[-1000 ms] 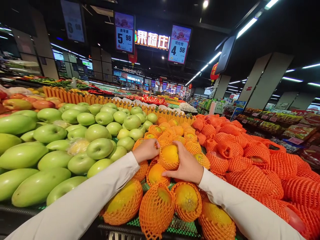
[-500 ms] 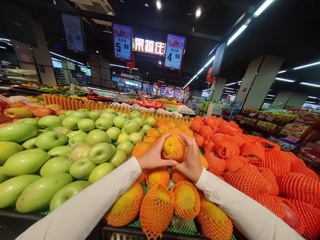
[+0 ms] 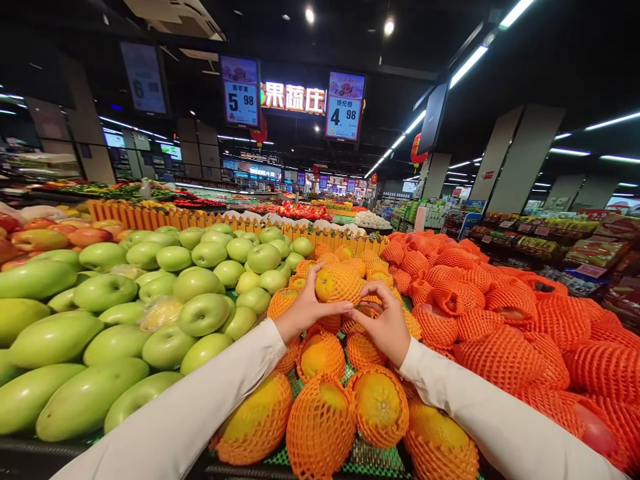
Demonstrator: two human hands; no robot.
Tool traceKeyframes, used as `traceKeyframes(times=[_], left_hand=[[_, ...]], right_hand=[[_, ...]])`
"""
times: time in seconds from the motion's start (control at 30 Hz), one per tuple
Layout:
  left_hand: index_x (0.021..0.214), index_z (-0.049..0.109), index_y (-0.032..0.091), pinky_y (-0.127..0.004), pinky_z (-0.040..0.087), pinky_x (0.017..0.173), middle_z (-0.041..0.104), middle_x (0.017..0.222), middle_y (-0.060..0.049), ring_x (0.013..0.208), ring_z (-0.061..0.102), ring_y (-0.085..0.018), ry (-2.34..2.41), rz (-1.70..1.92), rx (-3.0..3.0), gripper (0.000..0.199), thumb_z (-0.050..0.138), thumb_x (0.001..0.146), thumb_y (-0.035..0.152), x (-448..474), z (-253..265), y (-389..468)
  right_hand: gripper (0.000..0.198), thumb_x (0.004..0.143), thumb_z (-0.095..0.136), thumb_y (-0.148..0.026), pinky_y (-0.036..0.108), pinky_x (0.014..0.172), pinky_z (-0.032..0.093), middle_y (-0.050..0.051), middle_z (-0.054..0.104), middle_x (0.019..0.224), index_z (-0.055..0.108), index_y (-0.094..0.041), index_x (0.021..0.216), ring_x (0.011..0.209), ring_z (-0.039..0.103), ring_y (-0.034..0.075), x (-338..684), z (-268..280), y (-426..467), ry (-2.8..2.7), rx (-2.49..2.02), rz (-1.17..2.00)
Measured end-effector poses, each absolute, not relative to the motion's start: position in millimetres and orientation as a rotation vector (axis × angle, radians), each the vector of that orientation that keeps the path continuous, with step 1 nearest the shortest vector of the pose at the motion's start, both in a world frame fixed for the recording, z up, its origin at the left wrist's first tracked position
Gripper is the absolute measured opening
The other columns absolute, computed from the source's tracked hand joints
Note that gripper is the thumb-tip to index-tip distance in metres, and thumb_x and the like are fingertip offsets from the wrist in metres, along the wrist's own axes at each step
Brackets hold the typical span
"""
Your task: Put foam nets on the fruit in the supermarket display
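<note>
Above a pile of netted oranges, my left hand (image 3: 301, 308) is wrapped round one orange (image 3: 334, 283), its thumb beneath the fruit. An orange foam net covers most of this fruit, and bare peel shows at its left end. My right hand (image 3: 389, 322) has its fingers bent at the fruit's right end, thumb and fingertips around the net's edge. The two thumbs come close together under the orange. Below my hands lie several more oranges (image 3: 381, 404) in foam nets, on green mesh (image 3: 373, 457).
Green apples (image 3: 204, 313) are heaped on the left, with red-yellow apples (image 3: 90, 237) beyond. Fruit in red foam nets (image 3: 500, 343) fills the right. A low orange picket fence (image 3: 200, 217) runs along the back. Price screens (image 3: 345, 107) hang overhead, and packaged goods shelves (image 3: 545, 243) stand at right.
The held orange has turned and shifted slightly left in my left hand, showing more net. My right hand has drawn back from around it to its right end, fingers more bent.
</note>
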State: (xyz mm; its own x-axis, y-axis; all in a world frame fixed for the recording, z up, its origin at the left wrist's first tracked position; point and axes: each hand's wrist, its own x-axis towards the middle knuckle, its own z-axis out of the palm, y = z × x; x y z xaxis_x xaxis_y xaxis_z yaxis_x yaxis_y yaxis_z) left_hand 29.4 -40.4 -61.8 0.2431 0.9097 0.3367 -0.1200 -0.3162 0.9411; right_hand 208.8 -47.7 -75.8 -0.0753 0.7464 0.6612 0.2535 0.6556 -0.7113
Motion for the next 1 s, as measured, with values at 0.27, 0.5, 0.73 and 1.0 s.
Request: traceKeyframes(times=[0.27, 0.5, 0.73, 1.0], left_hand=[[0.131, 0.052, 0.021, -0.032, 0.058, 0.081, 0.066, 0.123, -0.011, 0.103, 0.068, -0.023, 0.868, 1.124, 1.306, 0.075, 0.084, 0.068, 0.048, 27, -59, -42], [0.098, 0.062, 0.019, -0.029, 0.058, 0.061, 0.068, 0.093, -0.003, 0.08, 0.065, -0.018, 1.042, 1.037, 1.358, 0.042, 0.069, 0.079, 0.056, 26, -58, -37], [0.109, 0.059, 0.019, -0.026, 0.049, 0.055, 0.071, 0.092, -0.006, 0.071, 0.068, -0.019, 1.248, 1.214, 1.375, 0.058, 0.055, 0.08, 0.07, 22, -51, -20], [0.133, 0.049, 0.016, -0.041, 0.053, 0.087, 0.068, 0.122, -0.018, 0.107, 0.068, -0.035, 1.967, 0.844, 2.307, 0.082, 0.062, 0.075, 0.072, 77, -13, 78]], right_hand=[[0.034, 0.079, 0.073, -0.05, 0.032, 0.079, 0.052, 0.001, 0.056, 0.083, 0.053, -0.023, 0.074, 0.082, 0.057, 0.017, 208, -67, -53, -1.678, -0.74, 0.54], [0.041, 0.076, 0.073, -0.056, 0.026, 0.059, 0.039, -0.006, 0.049, 0.067, 0.049, -0.023, 0.082, 0.06, 0.045, 0.012, 207, -75, -44, -1.644, -0.829, 0.794], [0.013, 0.088, 0.068, -0.032, 0.035, 0.082, 0.045, 0.001, 0.067, 0.076, 0.061, -0.022, 0.09, 0.082, 0.063, 0.02, 208, -84, -46, -2.477, -1.044, 0.297], [0.034, 0.098, 0.051, -0.043, 0.041, 0.094, 0.043, 0.011, 0.076, 0.098, 0.07, -0.017, 0.108, 0.103, 0.065, 0.028, 203, -83, -50, -2.709, -1.19, 0.054]])
